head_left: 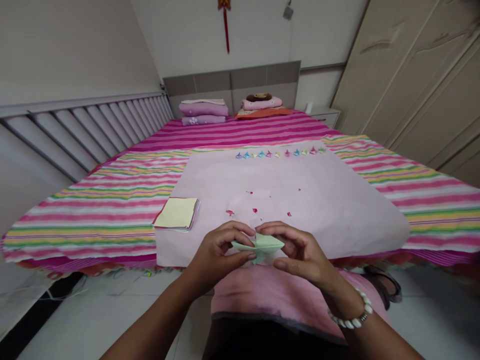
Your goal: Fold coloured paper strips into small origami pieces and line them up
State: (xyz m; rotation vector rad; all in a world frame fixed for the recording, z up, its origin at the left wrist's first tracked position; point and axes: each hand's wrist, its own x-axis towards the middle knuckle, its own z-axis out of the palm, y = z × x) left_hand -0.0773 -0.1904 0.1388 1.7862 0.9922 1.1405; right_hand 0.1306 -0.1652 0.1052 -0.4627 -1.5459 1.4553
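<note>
A partly folded piece of light green paper (267, 246) is held up between my hands, over the near edge of the pale sheet (322, 200). My left hand (225, 250) pinches its left point between thumb and fingers. On the other side, my right hand (300, 250) has its fingertips at the paper's top edge and right side, with the thumb lower down, apart from the fingers. A white bead bracelet circles my right wrist. Beyond my left hand lies a stack of square paper (176, 212), pale yellow on top.
Several small folded paper pieces (277, 154) in various colours stand in a row at the sheet's far edge. Striped cloth (112, 187) covers the bed. Folded bedding (204, 110) rests by the headboard (210, 85). A slatted rail (90, 125) runs along the left.
</note>
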